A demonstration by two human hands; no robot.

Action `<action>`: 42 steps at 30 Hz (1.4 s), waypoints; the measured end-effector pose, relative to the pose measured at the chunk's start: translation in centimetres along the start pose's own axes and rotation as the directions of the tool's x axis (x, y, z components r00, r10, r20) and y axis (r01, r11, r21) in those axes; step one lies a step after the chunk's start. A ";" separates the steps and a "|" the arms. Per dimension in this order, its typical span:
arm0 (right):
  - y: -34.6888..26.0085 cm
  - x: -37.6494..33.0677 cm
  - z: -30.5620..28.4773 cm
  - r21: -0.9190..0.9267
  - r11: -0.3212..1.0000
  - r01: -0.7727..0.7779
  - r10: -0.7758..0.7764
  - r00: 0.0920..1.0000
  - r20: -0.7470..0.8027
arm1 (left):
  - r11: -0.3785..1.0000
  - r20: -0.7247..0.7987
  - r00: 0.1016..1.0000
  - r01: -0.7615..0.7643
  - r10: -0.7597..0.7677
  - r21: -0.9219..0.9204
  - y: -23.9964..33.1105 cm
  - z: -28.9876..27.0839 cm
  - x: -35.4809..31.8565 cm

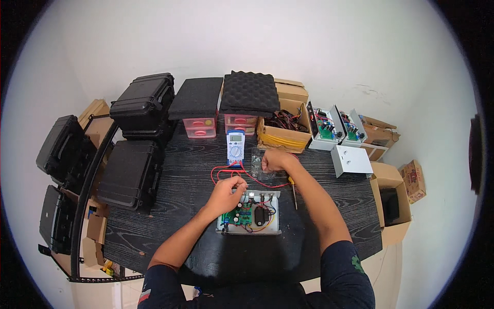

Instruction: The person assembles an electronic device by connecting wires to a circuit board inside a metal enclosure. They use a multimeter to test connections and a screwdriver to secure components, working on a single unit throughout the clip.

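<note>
My left hand (228,195) is closed in a pinch at the far left edge of an open metal enclosure (248,232); whatever sits between its fingertips is too small to name. Inside the enclosure are a green circuit board (242,215), a black block-shaped part (262,215) and coloured wires. Farther off, my right hand (275,160) reaches down over a clear plastic tray (256,159) of small parts. Its fingers are curled together, and their tips are partly hidden. A blue and white multimeter (235,148) lies left of that hand, with red test leads (218,168) trailing from it.
A yellow-handled screwdriver (294,191) rests right of the enclosure. Behind stand pink drawer units (200,127) under black foam and a cardboard box (283,140) of cables. Black hard cases (128,172) line the left. White enclosures (352,161) and an open carton (392,206) stand right.
</note>
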State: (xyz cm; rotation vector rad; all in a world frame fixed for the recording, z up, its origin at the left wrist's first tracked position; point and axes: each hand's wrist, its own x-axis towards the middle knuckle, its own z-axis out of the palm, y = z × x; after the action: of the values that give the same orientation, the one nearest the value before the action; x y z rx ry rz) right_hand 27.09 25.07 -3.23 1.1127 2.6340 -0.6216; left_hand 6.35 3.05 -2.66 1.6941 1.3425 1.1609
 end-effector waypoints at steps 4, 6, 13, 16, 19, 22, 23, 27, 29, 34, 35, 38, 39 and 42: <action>1.0 0.6 0.6 -0.036 0.998 0.059 -0.059 0.998 -0.014 | 1.000 0.006 1.000 -0.003 0.003 -0.005 0.2 -0.1 -0.1; 1.1 0.8 0.8 -0.016 1.000 0.012 -0.012 1.000 -0.018 | 1.000 -0.002 1.000 -0.009 0.009 0.000 0.2 0.0 0.0; 0.1 1.0 0.5 -0.057 0.998 -0.014 0.015 1.000 0.019 | 1.000 0.014 1.000 0.013 -0.013 0.022 0.6 -0.1 -0.1; 1.0 1.3 1.0 -0.043 0.999 0.023 -0.024 1.000 -0.016 | 1.000 0.002 1.000 -0.013 0.013 0.007 0.2 0.1 -0.1; 0.9 1.2 1.1 -0.019 1.000 0.018 -0.019 0.999 -0.037 | 1.000 -0.003 1.000 -0.013 0.013 0.009 -0.2 0.2 0.0; -1.0 0.6 0.0 -0.031 0.999 0.027 -0.027 1.000 0.000 | 1.000 -0.016 1.000 -0.008 0.008 0.022 -0.8 -0.1 -0.2; -0.4 0.7 0.2 -0.020 0.999 0.028 -0.028 1.000 -0.008 | 1.000 -0.001 1.000 -0.008 0.008 0.013 -0.5 0.0 -0.1; 1.0 0.7 0.3 0.021 0.999 0.044 -0.044 0.999 0.005 | 1.000 0.019 1.000 0.000 0.000 -0.004 -0.2 0.0 0.0; 0.9 0.3 -0.2 0.031 0.997 0.065 -0.065 0.998 -0.017 | 1.000 0.015 1.000 0.000 0.000 0.004 -0.3 -0.1 0.0; 0.0 -0.4 -0.5 -0.096 0.993 0.069 -0.076 0.994 -0.074 | 1.000 0.018 1.000 0.003 -0.003 0.022 0.4 -0.3 -0.1; 0.1 -0.3 -0.3 -0.115 0.991 0.062 -0.071 0.995 -0.075 | 1.000 0.018 1.000 0.001 -0.001 0.019 0.4 -0.3 -0.1; 0.3 0.0 0.0 -0.155 0.986 0.067 -0.081 0.993 -0.085 | 1.000 0.015 1.000 -0.001 0.001 0.012 0.2 -0.2 -0.1; 0.3 0.0 0.1 -0.157 0.984 0.086 -0.101 0.991 -0.092 | 1.000 0.015 1.000 0.002 -0.002 0.010 0.3 -0.2 -0.1; 1.2 0.5 0.8 -0.168 0.979 0.118 -0.141 0.981 -0.131 | 1.000 0.019 1.000 0.014 -0.015 0.009 0.4 -0.2 0.0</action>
State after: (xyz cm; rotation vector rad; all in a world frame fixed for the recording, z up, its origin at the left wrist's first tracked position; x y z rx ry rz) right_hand 27.68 25.73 -4.48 0.9782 2.8382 -0.3576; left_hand 6.34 2.93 -2.27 1.6954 1.3481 1.1288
